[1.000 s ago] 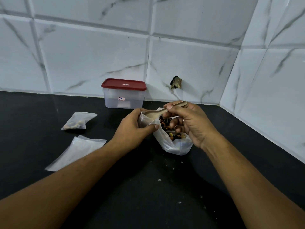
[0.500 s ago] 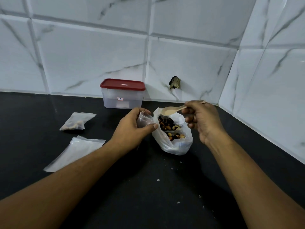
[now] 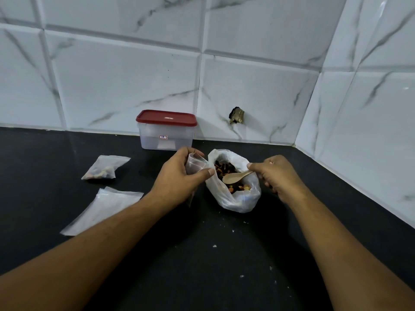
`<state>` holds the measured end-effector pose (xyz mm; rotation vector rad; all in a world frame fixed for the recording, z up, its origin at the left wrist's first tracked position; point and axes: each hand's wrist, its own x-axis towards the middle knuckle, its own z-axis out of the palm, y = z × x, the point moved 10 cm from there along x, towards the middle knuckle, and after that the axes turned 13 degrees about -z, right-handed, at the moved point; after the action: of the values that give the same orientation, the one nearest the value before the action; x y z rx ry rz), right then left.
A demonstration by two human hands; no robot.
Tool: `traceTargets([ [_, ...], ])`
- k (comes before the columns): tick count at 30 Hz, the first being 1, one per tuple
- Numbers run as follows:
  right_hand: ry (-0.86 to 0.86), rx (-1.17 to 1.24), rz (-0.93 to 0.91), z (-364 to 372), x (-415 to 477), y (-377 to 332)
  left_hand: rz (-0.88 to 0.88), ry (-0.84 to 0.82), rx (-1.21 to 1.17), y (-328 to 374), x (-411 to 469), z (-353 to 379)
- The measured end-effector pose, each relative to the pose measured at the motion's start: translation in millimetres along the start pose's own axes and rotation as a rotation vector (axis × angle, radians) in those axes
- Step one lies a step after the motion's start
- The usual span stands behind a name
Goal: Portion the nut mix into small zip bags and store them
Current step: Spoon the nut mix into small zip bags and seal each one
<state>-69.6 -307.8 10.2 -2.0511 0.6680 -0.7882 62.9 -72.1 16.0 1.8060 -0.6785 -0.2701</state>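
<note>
A white plastic bag (image 3: 241, 199) of mixed nuts (image 3: 226, 170) stands open on the black counter. My right hand (image 3: 275, 176) pinches the handle of a wooden spoon (image 3: 234, 177), whose bowl lies over the nuts inside the bag. My left hand (image 3: 179, 178) grips a small clear zip bag (image 3: 195, 163), mouth up, just left of the nut bag. A filled zip bag (image 3: 104, 168) lies to the left. A stack of flat clear zip bags (image 3: 105, 208) lies nearer me.
A clear plastic container with a red lid (image 3: 166, 130) stands shut against the tiled back wall. A tiled side wall closes the counter (image 3: 202, 265) on the right. Small crumbs dot the black surface in front of the nut bag.
My right hand swung the spoon away from the small zip bag, lifted it to the right, then lowered it into the nut bag. My left hand stayed holding the zip bag.
</note>
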Motion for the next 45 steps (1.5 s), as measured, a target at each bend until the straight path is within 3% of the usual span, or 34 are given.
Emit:
traceTargets([
  [5, 0.041, -0.316, -0.05, -17, 0, -10, -0.014, 0.009, 0.009, 0, 2, -2],
  [10, 0.201, -0.566, -0.291, -26, -13, -62, -0.059, 0.019, -0.06, 0, 2, -8],
  [14, 0.26, -0.513, -0.617, -11, -35, -111, -0.109, 0.01, -0.216, 5, 1, -13],
  [18, 0.076, -0.277, -0.8, 29, -57, -136, -0.186, 0.013, -0.358, 6, 0, -21],
  [21, -0.131, -0.113, -0.777, 68, -73, -139, -0.233, -0.016, -0.448, 4, 1, -28],
  [23, -0.24, -0.061, -0.744, 89, -83, -139, -0.275, -0.13, -0.549, 4, 0, -24],
  [26, -0.279, -0.093, -0.742, 109, -92, -140, -0.335, -0.27, -0.739, 3, -6, -22],
  [28, -0.255, -0.134, -0.732, 115, -92, -137, -0.34, -0.269, -0.76, 1, -8, -27],
  [31, -0.234, -0.038, -0.658, 118, -84, -130, -0.328, -0.262, -0.723, -2, -16, -36],
  [33, -0.233, 0.068, -0.572, 115, -79, -124, -0.289, -0.266, -0.575, -7, -20, -41],
  [36, -0.283, 0.197, -0.488, 112, -80, -121, -0.194, -0.149, -0.444, -17, -24, -60],
  [39, -0.336, 0.246, -0.481, 116, -82, -123, -0.127, -0.056, -0.404, -18, -26, -76],
  [45, -0.244, 0.437, -0.448, 104, -79, -122, -0.017, -0.074, -0.362, -3, -31, -69],
])
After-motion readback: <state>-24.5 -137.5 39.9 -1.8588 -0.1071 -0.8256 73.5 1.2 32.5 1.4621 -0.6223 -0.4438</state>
